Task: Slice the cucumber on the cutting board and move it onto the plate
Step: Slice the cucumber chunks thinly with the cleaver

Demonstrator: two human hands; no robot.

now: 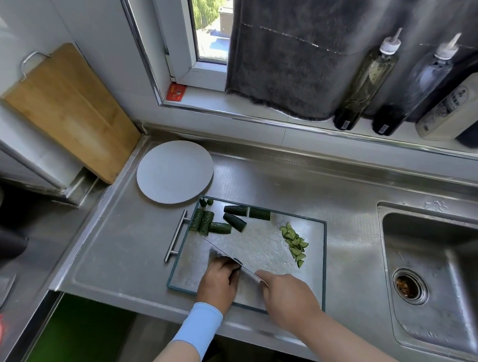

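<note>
Lower centre: left hand (219,281), fingers (221,265) curled, pins a cucumber piece (237,267) on the cutting board (259,249); right hand (286,295) grips the knife (223,253); cucumber chunks (234,222) upper-left, slices (295,244) right; bottle labels (450,108) unreadable.

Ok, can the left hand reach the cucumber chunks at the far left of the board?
Probably not directly: the left hand holds a cucumber piece against the knife, whose blade lies slantwise between it and the cucumber chunks. It would likely have to let go and pass the tip.
</note>
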